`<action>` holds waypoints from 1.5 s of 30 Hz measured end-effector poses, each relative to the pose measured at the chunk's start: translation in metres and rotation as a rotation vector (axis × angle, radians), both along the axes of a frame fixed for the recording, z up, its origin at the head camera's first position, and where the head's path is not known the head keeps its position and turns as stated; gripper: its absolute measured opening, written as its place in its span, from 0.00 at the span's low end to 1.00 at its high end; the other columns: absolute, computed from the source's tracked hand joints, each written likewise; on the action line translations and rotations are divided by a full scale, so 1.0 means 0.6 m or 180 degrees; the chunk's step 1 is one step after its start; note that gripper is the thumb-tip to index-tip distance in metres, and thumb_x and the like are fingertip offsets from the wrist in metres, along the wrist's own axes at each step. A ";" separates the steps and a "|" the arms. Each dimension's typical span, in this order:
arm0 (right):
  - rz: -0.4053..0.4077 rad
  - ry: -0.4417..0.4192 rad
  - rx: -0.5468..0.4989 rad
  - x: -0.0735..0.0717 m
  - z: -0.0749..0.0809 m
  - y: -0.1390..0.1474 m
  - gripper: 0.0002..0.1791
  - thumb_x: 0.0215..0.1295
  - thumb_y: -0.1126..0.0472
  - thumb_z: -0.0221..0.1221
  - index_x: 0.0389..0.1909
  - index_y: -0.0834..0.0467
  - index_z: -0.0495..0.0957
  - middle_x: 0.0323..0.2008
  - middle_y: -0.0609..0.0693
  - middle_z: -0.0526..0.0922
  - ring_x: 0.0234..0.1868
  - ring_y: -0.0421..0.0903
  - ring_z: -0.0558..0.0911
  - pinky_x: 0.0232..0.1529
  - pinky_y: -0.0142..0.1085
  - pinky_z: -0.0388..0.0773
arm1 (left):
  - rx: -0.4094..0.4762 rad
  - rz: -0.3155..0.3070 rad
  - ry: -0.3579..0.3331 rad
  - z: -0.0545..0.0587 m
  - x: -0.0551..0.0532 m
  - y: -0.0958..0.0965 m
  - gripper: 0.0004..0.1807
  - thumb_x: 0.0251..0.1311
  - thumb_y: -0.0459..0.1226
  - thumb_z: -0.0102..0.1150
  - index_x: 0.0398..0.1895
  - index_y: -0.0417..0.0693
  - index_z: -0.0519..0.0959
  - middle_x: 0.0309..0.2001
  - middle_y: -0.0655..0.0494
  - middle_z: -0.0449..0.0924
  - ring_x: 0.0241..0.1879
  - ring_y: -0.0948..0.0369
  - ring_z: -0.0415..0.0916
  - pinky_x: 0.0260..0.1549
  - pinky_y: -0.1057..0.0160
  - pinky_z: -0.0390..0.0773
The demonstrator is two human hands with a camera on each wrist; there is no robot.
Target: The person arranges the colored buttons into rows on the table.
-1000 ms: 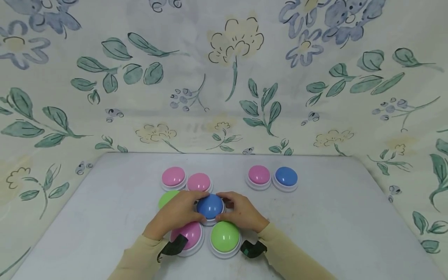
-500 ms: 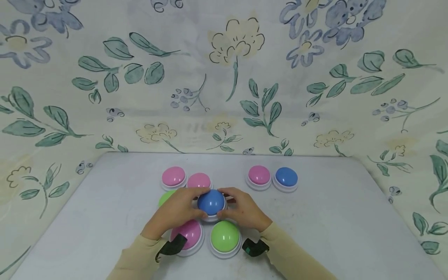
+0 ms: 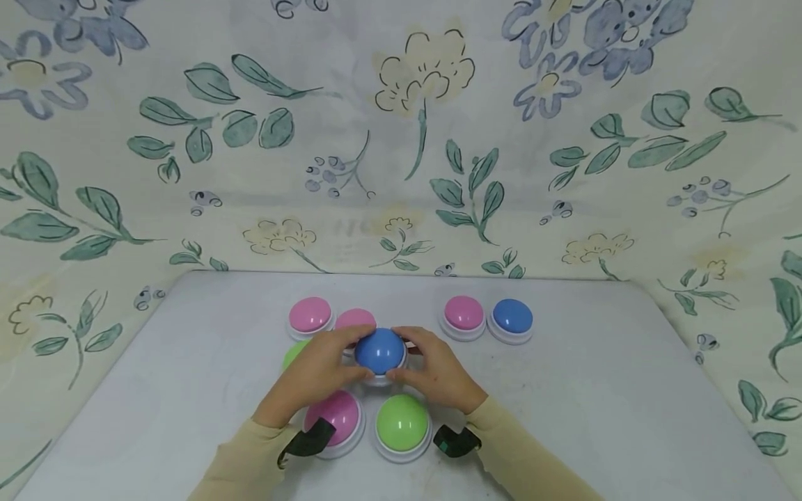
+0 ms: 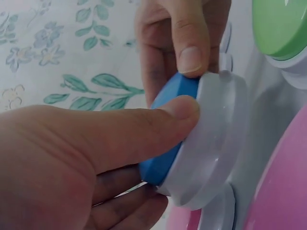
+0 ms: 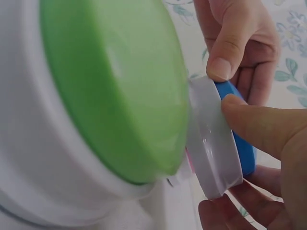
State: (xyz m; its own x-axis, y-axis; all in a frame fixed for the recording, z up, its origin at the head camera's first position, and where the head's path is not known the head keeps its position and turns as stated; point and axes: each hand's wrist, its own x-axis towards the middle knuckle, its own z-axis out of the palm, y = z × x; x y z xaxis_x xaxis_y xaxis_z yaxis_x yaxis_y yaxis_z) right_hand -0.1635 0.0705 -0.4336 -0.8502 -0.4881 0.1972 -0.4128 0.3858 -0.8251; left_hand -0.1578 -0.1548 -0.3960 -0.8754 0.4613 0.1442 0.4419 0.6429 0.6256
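Note:
Both hands hold one blue push button with a white round base, at the middle of the table. My left hand grips its left side, thumb toward me and fingers round the far edge. From the right, my right hand holds it the same way. The left wrist view shows the white base raised off the tabletop, with both thumbs on its near side. Just in front stand a green button and a pink button, the latter partly covered by my left wrist.
Behind the left hand a green button is mostly hidden. Two pink buttons, one left of the other, sit beyond. Farther right, a pink button stands beside a blue one. Floral cloth hangs behind the white table.
The two hands have lifted the blue button up and slightly away from me, so a gap has widened between it and the green button in front. The other buttons have stayed put.

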 end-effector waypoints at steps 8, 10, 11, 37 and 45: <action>-0.0079 0.0118 -0.0006 -0.002 0.007 0.005 0.35 0.64 0.59 0.69 0.69 0.64 0.68 0.65 0.59 0.74 0.62 0.54 0.76 0.63 0.47 0.75 | 0.0007 0.0010 0.0171 -0.001 0.000 0.006 0.36 0.53 0.30 0.73 0.67 0.33 0.72 0.63 0.40 0.77 0.59 0.46 0.77 0.58 0.47 0.77; -0.0097 0.0152 0.0008 -0.004 0.007 0.006 0.35 0.64 0.59 0.69 0.69 0.64 0.68 0.65 0.59 0.73 0.62 0.54 0.76 0.63 0.47 0.76 | -0.0008 0.0011 0.0210 0.000 0.000 0.008 0.36 0.53 0.30 0.73 0.67 0.33 0.72 0.63 0.40 0.76 0.60 0.46 0.77 0.58 0.47 0.77; -0.0112 0.0158 0.0024 -0.004 0.007 0.006 0.35 0.64 0.59 0.69 0.69 0.64 0.67 0.65 0.59 0.73 0.62 0.53 0.76 0.63 0.46 0.76 | -0.0013 0.0016 0.0222 0.002 0.000 0.008 0.36 0.53 0.30 0.73 0.67 0.33 0.71 0.63 0.40 0.76 0.59 0.46 0.77 0.58 0.47 0.77; -0.0345 0.0218 -0.0080 -0.027 0.028 0.008 0.36 0.65 0.62 0.67 0.72 0.65 0.64 0.69 0.62 0.68 0.68 0.57 0.72 0.67 0.48 0.70 | 0.0116 0.0275 0.0378 0.021 -0.025 0.036 0.37 0.54 0.33 0.74 0.68 0.35 0.71 0.67 0.42 0.73 0.66 0.44 0.71 0.63 0.47 0.72; -0.0399 0.0209 -0.0067 -0.038 0.033 0.012 0.37 0.67 0.61 0.65 0.73 0.66 0.63 0.67 0.65 0.65 0.68 0.59 0.71 0.68 0.49 0.68 | 0.0112 0.0326 0.0447 0.024 -0.037 0.048 0.37 0.54 0.32 0.74 0.67 0.32 0.71 0.67 0.39 0.73 0.65 0.43 0.71 0.63 0.46 0.72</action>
